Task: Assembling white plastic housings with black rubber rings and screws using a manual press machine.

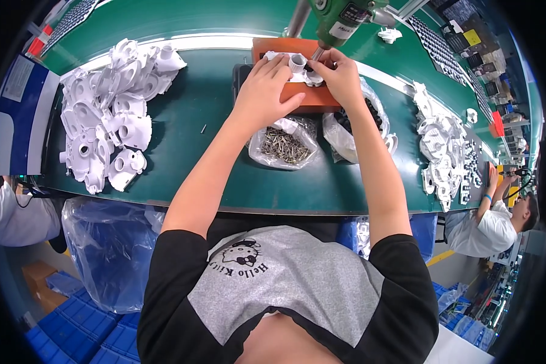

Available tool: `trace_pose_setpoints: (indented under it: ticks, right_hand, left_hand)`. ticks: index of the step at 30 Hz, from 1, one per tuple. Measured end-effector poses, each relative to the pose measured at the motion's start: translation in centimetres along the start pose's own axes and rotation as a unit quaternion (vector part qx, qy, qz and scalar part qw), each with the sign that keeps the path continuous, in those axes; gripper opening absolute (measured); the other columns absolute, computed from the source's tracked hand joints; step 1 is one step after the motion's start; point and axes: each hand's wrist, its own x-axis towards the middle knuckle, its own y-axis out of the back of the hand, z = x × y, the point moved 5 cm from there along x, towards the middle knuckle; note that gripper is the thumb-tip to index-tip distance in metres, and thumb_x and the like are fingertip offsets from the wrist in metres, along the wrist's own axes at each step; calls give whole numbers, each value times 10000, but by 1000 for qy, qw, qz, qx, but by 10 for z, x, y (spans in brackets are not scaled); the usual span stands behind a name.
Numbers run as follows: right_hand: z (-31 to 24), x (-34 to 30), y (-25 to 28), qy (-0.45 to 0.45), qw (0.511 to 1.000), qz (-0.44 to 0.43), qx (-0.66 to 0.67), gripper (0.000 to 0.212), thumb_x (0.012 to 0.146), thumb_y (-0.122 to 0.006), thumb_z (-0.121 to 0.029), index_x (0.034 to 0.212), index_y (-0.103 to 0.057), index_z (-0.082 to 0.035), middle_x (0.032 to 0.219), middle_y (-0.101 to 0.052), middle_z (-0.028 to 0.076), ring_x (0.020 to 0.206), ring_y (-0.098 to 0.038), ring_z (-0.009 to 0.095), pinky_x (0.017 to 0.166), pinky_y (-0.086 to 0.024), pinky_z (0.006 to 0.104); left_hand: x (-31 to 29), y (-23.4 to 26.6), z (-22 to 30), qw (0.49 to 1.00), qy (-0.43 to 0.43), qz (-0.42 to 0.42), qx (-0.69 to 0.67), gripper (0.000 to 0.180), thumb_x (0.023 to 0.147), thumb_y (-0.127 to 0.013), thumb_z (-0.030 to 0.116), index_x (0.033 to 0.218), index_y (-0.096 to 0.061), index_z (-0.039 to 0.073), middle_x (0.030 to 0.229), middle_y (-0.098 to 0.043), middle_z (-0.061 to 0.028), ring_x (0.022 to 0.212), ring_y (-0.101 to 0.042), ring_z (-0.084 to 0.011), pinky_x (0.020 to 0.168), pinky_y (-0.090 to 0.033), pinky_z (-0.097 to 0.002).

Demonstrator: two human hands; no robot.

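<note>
A white plastic housing [297,63] with a round, raised collar sits in an orange block fixture [309,100] at the far middle of the table. My left hand [266,94] rests on the housing's left side, fingers stretched out flat and thumb apart. On the other side, my right hand [341,76] pinches with thumb and forefinger at the housing's right edge, close under the metal tip of a green machine head [343,21]. Something small and dark shows by those fingertips, too hidden to name. Nearest my wrists lie a clear bag of metal screws [283,145] and a bag of black parts [343,121].
White plastic housings are heaped at the left [106,115], and another row of white parts [438,145] lies at the right. One loose screw [203,128] lies on the green table [188,164]. Co-workers sit at both sides; blue crates [79,327] stand below left.
</note>
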Motion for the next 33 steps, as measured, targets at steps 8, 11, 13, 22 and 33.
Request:
trace_pose_setpoints:
  ticks: [8, 11, 13, 22, 33]
  right_hand:
    - [-20, -25, 4, 248, 955, 38, -155, 193, 755, -673, -145, 909, -678, -27, 951, -636, 126, 839, -573, 253, 763, -466, 337]
    - [-16, -35, 0, 225, 951, 45, -207, 205, 763, -657, -156, 943, -687, -62, 1060, -606, 121, 946, -533, 313, 832, -437, 384]
    - [-22, -44, -5, 246, 926, 38, -285, 263, 793, -634, -181, 1038, -662, -86, 1145, -577, 121, 1013, -520, 317, 864, -421, 409]
    - [-38, 7, 124, 151, 958, 244, -19, 356, 935, -422, -212, 1160, -600, -2, 1155, -599, 112, 1030, -566, 208, 900, -424, 341]
    - [-229, 53, 80, 272, 899, 127, 319, 372, 921, -456, -315, 1234, -490, -117, 937, -592, 57, 858, -557, 148, 733, -435, 312]
  left_hand:
    - [0, 0, 4, 1000, -8, 6, 9, 419, 759, -663, 319, 995, -541, -6, 1259, -515, -202, 1222, -449, -313, 1055, -317, -439]
    - [2, 1, 6, 1000, -4, 6, 6, 383, 793, -651, 315, 990, -535, 8, 1282, -501, -181, 1241, -428, -303, 1067, -298, -444]
    - [0, 2, 5, 1000, -2, -1, 9, 399, 789, -655, 314, 1007, -536, 2, 1286, -499, -178, 1242, -428, -303, 1066, -298, -445]
    - [0, 4, 0, 1000, -1, -2, 27, 415, 777, -646, 338, 991, -542, -2, 1274, -503, -200, 1246, -423, -308, 1070, -293, -433]
    - [2, 1, 7, 1000, -12, -10, 14, 382, 754, -659, 299, 937, -520, -7, 1254, -509, -225, 1219, -447, -345, 1046, -320, -452]
